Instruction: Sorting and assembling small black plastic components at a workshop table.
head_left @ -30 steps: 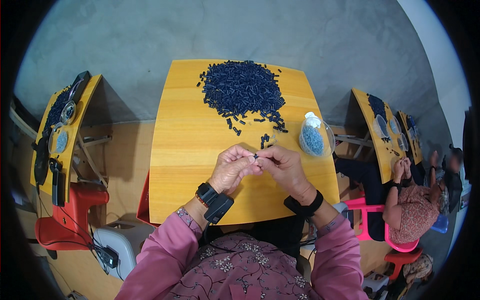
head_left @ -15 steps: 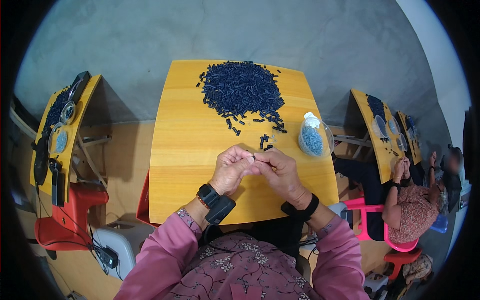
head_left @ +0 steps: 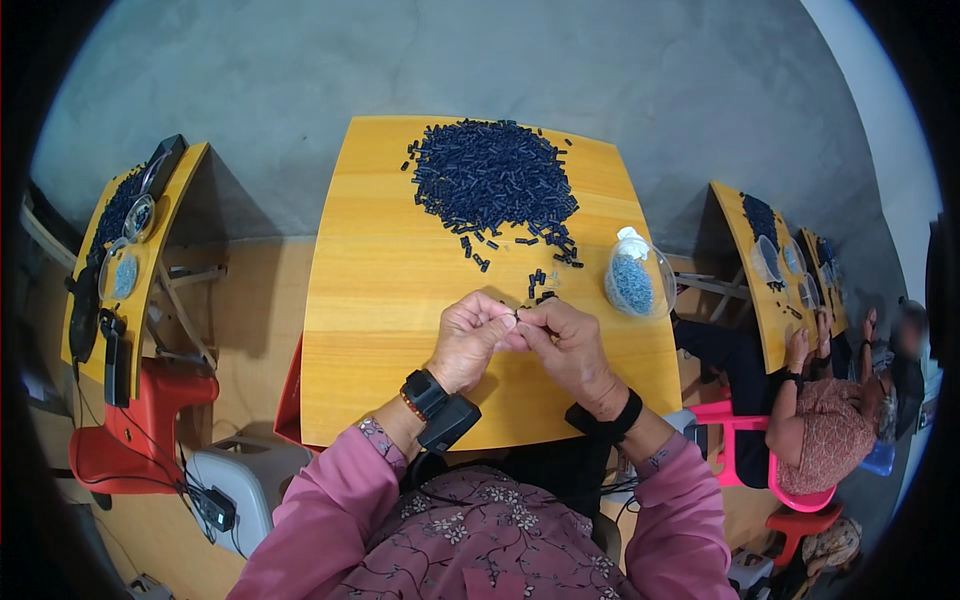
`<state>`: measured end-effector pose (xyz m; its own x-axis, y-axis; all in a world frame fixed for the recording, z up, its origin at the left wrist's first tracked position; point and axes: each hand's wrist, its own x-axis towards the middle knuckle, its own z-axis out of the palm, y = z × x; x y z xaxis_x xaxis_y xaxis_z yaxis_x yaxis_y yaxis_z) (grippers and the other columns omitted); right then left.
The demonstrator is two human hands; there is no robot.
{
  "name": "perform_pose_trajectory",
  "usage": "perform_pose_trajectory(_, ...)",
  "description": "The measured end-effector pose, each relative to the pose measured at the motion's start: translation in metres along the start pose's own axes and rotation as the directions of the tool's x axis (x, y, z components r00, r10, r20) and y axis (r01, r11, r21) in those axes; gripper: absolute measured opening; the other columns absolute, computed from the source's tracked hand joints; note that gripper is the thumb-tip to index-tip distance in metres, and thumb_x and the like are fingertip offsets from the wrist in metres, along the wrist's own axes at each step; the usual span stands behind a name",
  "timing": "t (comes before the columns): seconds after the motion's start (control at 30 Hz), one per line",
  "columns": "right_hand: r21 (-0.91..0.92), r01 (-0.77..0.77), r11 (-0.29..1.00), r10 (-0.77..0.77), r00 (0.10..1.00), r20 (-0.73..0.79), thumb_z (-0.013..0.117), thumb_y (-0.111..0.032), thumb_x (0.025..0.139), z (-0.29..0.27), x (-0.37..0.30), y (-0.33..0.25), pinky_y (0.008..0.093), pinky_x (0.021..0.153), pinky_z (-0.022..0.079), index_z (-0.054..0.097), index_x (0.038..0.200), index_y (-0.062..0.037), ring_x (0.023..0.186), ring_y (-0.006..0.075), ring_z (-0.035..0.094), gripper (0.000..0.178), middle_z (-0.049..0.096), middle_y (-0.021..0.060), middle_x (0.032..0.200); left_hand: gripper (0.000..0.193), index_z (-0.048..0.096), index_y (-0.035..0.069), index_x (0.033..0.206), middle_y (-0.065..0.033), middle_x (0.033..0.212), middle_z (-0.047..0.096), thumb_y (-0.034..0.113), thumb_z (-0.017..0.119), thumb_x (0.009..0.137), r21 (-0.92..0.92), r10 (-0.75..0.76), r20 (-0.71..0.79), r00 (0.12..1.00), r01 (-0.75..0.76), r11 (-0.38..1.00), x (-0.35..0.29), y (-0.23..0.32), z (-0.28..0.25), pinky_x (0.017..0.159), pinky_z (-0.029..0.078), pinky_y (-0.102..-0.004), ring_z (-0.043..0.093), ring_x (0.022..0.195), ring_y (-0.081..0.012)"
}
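Note:
My left hand and my right hand meet above the near half of the yellow wooden table. Their thumbs and forefingers pinch a tiny dark piece, mostly covered by the fingertips. It looks like one of the short black tubular pieces heaped in the large pile at the table's far side. A few loose black pieces lie just beyond my fingers. To the right stands a clear plastic tub of small light-blue pieces, with a crumpled white wad at its back.
At the left, another table carries dark pieces and clear tubs, with a red stool and a grey stool nearby. A co-worker sits on a pink chair at the right-hand table. A grey wall rises behind.
The view has shifted slightly, so the table and pile sit a little farther right in the picture. My hands keep the same pinch, fingertips together.

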<state>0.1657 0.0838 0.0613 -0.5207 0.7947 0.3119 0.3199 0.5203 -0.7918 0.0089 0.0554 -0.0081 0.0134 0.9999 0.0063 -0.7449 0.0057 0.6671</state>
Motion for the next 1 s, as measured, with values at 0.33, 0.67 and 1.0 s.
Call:
perform_pose_trajectory(0.33, 0.154, -0.149, 0.977, 0.133, 0.985, 0.112, 0.064, 0.002, 0.086, -0.003, 0.006, 0.003, 0.0225, 0.064, 0.047, 0.066, 0.093, 0.0017, 0.074, 0.009, 0.059, 0.007, 0.06, 0.0041, 0.082, 0.005, 0.055, 0.003, 0.091, -0.0082, 0.084, 0.064, -0.002, 0.056, 0.093, 0.07, 0.042, -0.007, 0.999, -0.041, 0.997, 0.002, -0.005, -0.001, 0.065, 0.058, -0.0292, 0.067, 0.071, -0.0155)
perform_pose_trajectory(0.67, -0.407, 0.231, 0.884, -0.24, 0.97, 0.029, 0.062, -0.006, 0.083, -0.004, 0.095, 0.038, 0.0386, 0.086, 0.05, 0.064, 0.109, 0.0036, 0.098, 0.0334, 0.062, 0.027, 0.063, 0.0192, 0.108, 0.013, 0.055, -0.002, 0.107, -0.0063, 0.085, 0.06, -0.002, 0.05, 0.095, 0.235, 0.328, -0.388, 0.861, -0.252, 0.939, 0.015, 0.015, -0.004, 0.07, 0.056, -0.0291, 0.059, 0.068, -0.0109)
perform_pose_trajectory(1.0, -0.582, 0.252, 0.773, -0.148, 0.964, 0.222, 0.059, 0.0, 0.081, 0.034, 0.134, 0.054, 0.0444, 0.1, 0.042, 0.06, 0.121, 0.002, 0.112, 0.0436, 0.051, 0.04, 0.053, 0.0263, 0.128, 0.009, 0.055, -0.001, 0.104, -0.0062, 0.087, 0.059, 0.001, 0.052, 0.096, 0.185, 0.385, -0.528, 0.757, -0.341, 0.922, 0.017, 0.018, -0.002, 0.073, 0.053, -0.0277, 0.056, 0.073, -0.0102)
